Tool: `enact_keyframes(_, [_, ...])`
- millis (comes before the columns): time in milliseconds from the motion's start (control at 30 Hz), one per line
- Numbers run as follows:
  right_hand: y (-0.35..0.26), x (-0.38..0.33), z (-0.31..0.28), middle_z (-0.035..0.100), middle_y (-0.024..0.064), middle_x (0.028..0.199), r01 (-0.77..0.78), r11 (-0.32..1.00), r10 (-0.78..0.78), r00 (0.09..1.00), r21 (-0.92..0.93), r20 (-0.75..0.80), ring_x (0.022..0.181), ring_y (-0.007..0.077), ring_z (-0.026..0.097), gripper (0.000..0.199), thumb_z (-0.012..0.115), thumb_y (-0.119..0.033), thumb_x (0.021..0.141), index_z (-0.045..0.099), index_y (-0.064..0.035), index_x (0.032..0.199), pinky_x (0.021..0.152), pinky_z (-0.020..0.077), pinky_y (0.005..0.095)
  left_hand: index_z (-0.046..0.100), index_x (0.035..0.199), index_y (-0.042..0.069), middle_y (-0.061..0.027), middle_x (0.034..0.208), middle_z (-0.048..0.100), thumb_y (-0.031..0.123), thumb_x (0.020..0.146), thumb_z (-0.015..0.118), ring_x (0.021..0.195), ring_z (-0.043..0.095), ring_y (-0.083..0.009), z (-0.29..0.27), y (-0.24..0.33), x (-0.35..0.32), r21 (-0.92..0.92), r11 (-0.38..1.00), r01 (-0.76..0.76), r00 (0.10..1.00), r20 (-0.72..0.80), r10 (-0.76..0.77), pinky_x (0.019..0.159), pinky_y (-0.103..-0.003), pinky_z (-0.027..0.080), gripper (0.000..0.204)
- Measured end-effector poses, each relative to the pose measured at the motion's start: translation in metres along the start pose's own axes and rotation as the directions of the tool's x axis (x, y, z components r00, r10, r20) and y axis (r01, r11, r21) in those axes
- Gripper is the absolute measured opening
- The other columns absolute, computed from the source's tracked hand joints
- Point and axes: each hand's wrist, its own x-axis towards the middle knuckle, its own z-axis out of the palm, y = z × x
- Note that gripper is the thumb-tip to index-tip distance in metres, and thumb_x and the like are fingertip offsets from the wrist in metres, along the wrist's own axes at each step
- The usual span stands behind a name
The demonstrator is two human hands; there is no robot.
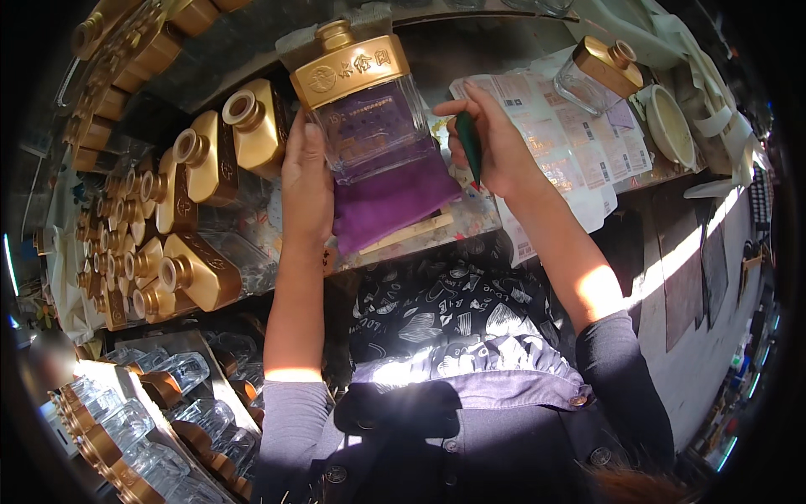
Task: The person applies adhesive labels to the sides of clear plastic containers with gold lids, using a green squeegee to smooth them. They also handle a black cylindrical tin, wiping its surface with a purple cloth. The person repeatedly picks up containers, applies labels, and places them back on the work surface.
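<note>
"Head view, from where I'm standing: what are those hands doing?"

"The left hand point(307, 168) lies along the left side of a gold-shouldered bottle point(351, 71); I can't tell whether its fingers close behind the glass. The right hand point(495, 139), just right of the purple cloth point(395, 202), is curled around a slim dark green tool point(468, 144)."

"And that bottle, where is it?"

"Over the far part of the cloth, neck pointing away from the person. Purple shows through the glass."

"What about the worktable point(483, 221)?"

"Mottled and speckled, just right of the cloth. Farther right, printed label sheets point(561, 151) overlap, then come a second bottle point(600, 80) and a pale bowl point(650, 122)."

"And the room around?"

"Left of the cloth, golden bottles point(206, 164) crowd together. Well below and left of it sit more glass bottles point(185, 370). Down to its right, sunlight streaks a grey floor point(701, 361)."
</note>
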Motion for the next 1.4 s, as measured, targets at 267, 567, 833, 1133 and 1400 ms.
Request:
enact_keyframes(267, [0.008,-0.041,0.043,0.061,0.0067,0.088,0.532,0.730,-0.558,0.827,-0.429,0.075,0.079,0.0151,0.061,0.033,0.062,-0.019,0.089,0.046,-0.0063,0.114,0.067,0.0494,0.0289,0.019,0.146,-0.004,-0.0162,0.145,0.035,0.014,0.093,0.059,0.132,0.037,-0.0230,-0.009,0.001,-0.004,0.106,0.994,-0.040,0.992,0.126,0.026,0.110,-0.035,0.030,0.069])
enact_keyframes(567, [0.033,-0.018,0.077,0.062,0.0205,0.068,0.559,0.060,-0.683,0.627,-0.827,0.374,0.062,0.0405,0.063,0.034,0.061,-0.021,0.088,0.042,-0.0089,0.114,0.054,0.0494,0.0475,0.018,0.147,-0.004,-0.0158,0.142,0.038,0.011,0.090,0.063,0.131,0.038,-0.0228,-0.013,-0.003,-0.003,0.077,0.996,-0.048,0.993,0.115,0.039,0.109,-0.034,0.030,0.074])
enact_keyframes(833, [0.018,-0.018,0.042,0.065,0.0188,0.082,0.500,0.109,-0.810,0.545,-0.859,0.214,0.071,0.0398,0.065,0.032,0.062,-0.019,0.088,0.046,-0.0067,0.113,0.060,0.0502,0.0436,0.017,0.147,-0.003,-0.0154,0.141,0.039,0.012,0.091,0.062,0.128,0.041,-0.0229,-0.011,-0.001,-0.003,0.075,0.997,-0.020,0.995,0.104,0.013,0.107,-0.035,0.033,0.074])
enact_keyframes(1133, [0.036,-0.014,0.081,0.061,0.0172,0.071,0.593,-0.069,-0.725,0.522,-0.802,0.448,0.057,0.0349,0.063,0.032,0.064,-0.017,0.085,0.046,-0.0072,0.110,0.048,0.0489,0.0413,0.021,0.146,-0.003,-0.0148,0.142,0.039,0.019,0.096,0.054,0.130,0.040,-0.0209,-0.007,-0.001,-0.003,0.089,0.995,-0.033,0.997,0.077,0.026,0.107,-0.033,0.032,0.064])
enact_keyframes(1400, [-0.017,-0.009,0.054,0.063,0.0087,0.080,0.596,-0.168,-0.805,0.377,-0.785,0.459,0.070,0.0295,0.063,0.027,0.069,-0.008,0.078,0.054,-0.0073,0.100,0.060,0.0505,0.0376,0.019,0.147,-0.003,-0.0162,0.146,0.035,0.030,0.102,0.042,0.133,0.036,-0.0226,-0.013,-0.004,-0.004,0.030,0.999,0.013,0.999,0.041,-0.014,0.110,-0.033,0.028,0.060])
